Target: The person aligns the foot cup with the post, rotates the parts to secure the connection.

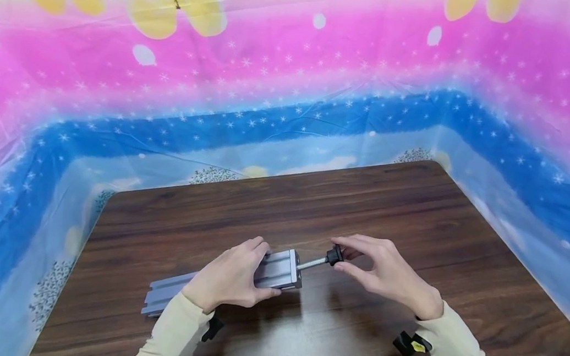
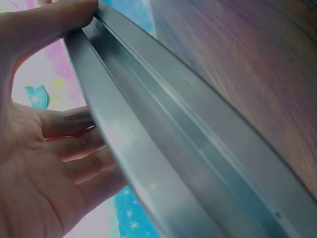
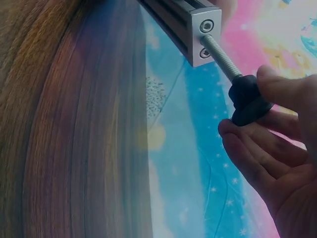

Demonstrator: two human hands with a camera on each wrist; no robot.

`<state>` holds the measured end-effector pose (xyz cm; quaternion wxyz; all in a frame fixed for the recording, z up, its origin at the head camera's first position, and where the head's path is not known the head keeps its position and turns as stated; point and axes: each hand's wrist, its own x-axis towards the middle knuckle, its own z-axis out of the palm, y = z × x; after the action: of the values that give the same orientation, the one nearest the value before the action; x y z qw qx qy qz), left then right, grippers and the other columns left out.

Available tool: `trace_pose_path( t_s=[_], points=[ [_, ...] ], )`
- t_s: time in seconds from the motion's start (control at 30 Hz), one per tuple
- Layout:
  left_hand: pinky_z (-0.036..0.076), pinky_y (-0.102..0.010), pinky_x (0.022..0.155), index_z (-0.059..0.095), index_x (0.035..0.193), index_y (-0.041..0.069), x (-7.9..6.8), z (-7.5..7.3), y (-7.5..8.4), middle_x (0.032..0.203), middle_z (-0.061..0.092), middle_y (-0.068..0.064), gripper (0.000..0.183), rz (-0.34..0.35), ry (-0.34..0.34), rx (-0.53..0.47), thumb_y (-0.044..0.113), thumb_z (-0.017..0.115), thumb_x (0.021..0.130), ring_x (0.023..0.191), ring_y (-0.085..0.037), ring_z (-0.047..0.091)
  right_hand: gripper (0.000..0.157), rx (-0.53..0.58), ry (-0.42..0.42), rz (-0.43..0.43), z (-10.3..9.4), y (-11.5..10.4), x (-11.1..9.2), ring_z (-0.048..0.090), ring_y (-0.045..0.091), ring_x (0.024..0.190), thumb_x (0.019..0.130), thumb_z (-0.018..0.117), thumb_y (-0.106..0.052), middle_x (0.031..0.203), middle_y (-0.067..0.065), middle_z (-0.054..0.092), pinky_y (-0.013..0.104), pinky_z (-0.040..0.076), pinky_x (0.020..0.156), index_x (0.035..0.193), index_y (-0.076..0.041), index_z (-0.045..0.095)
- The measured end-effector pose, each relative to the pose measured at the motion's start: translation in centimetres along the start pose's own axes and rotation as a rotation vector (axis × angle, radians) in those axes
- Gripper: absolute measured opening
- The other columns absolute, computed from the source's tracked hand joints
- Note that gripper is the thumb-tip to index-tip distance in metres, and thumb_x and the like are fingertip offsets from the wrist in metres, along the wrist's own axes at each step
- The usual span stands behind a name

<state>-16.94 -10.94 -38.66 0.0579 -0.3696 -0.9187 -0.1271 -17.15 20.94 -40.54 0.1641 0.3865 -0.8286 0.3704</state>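
Observation:
A long grey aluminium profile [image 1: 276, 269] with grooved sides is held by my left hand [image 1: 235, 274] close to its right end. In the left wrist view, the thumb lies on the grooved profile [image 2: 143, 114] and the other fingers are behind it. From the end plate [image 3: 204, 42], which has two socket screws, a threaded rod [image 3: 221, 58] sticks out. A black foot [image 3: 247, 99] sits on the rod's outer end. My right hand [image 1: 385, 270] pinches this black foot [image 1: 335, 255] between thumb and fingers, as the right wrist view also shows.
Beneath the hands is a dark wood-grain table [image 1: 263, 209] with rounded far corners. A pink and blue patterned cloth [image 1: 292, 79] hangs behind and beside it. Black straps [image 1: 404, 343] are on both wrists, over cream sleeves [image 1: 462, 345].

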Motion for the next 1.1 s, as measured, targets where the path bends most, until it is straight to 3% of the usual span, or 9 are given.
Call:
trace_pose_path(
  t_s=[0.33,0.57,0.7,0.9,1.1],
  points=[
    [0.048,-0.027,0.064,0.062,0.107,0.0,0.2,-0.6,-0.1,0.093,0.056,-0.002,0.06,-0.018,-0.023,-0.005,0.048,0.082,0.077,0.069,-0.008,0.047,0.028,0.044,-0.053,0.147,0.0,-0.1,0.9,0.069,0.0,0.08,0.094,0.073,-0.016,0.094,-0.006,0.076,0.023,0.058,0.071,0.121,-0.007,0.071],
    [0.049,-0.026,0.065,0.06,0.104,0.002,0.3,-1.0,-0.4,0.091,0.055,0.0,0.058,-0.055,-0.032,-0.006,0.047,0.084,0.076,0.07,-0.009,0.048,0.016,0.075,-0.071,0.31,0.7,-0.2,1.7,0.065,0.0,0.063,0.101,0.062,-0.032,0.073,-0.013,0.069,0.024,0.053,0.059,0.103,-0.021,0.074],
    [0.049,-0.027,0.066,0.06,0.105,0.003,0.3,-0.6,-0.4,0.09,0.054,0.001,0.056,-0.073,-0.055,-0.014,0.045,0.084,0.075,0.072,-0.009,0.048,0.024,0.074,-0.075,0.376,1.2,-0.1,1.9,0.062,0.007,0.055,0.104,0.057,-0.038,0.061,-0.011,0.064,0.025,0.049,0.055,0.09,-0.025,0.071],
    [0.049,-0.028,0.066,0.061,0.107,0.004,0.4,-0.1,-0.4,0.092,0.055,-0.001,0.055,-0.073,-0.08,-0.031,0.043,0.085,0.076,0.074,-0.01,0.05,0.041,0.066,-0.105,0.474,1.6,-0.1,1.8,0.063,0.016,0.053,0.105,0.05,-0.045,0.056,-0.012,0.062,0.025,0.048,0.055,0.077,-0.021,0.068],
    [0.05,-0.029,0.066,0.062,0.11,0.004,0.3,-0.1,-0.6,0.095,0.056,-0.001,0.055,-0.074,-0.089,-0.024,0.042,0.084,0.077,0.076,-0.011,0.052,0.052,0.04,-0.131,0.505,1.9,0.0,2.0,0.064,0.021,0.05,0.107,0.044,-0.048,0.052,-0.014,0.059,0.025,0.049,0.054,0.069,-0.021,0.067]
  ],
)
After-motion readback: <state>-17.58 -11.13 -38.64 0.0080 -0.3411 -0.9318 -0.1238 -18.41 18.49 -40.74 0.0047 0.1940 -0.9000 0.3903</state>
